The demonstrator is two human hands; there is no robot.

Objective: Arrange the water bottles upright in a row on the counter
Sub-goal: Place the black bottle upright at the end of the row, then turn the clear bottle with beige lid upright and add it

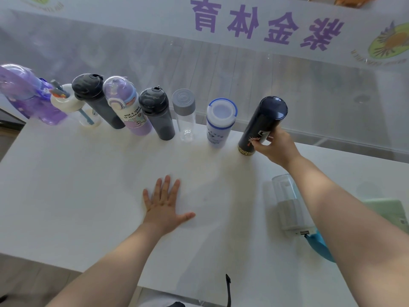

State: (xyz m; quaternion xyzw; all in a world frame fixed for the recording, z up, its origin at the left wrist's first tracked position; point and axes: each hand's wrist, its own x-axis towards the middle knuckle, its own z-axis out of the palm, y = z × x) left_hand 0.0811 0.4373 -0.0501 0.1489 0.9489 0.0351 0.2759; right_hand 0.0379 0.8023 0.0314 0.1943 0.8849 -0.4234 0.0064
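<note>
Several water bottles stand upright in a row along the far edge of the white counter point(88, 196). From the left: a purple bottle point(24, 94), a white-lidded clear one point(73, 105), a dark grey one point(97, 100), a lilac cartoon bottle point(128, 107), another dark grey bottle point(158, 114), a clear grey-capped bottle point(184, 114), and a white and blue bottle point(219, 122). At the right end my right hand point(274, 147) grips the lower part of a dark navy flask point(261, 125), whose base touches the counter. My left hand point(166, 204) lies flat, fingers spread, mid-counter. A clear bottle point(287, 204) lies on its side under my right forearm.
A frosted glass wall point(243, 69) with purple characters runs directly behind the row. A teal strap point(318, 244) and a pale green object point(389, 211) lie at the counter's right. A black strap point(228, 289) hangs at the near edge.
</note>
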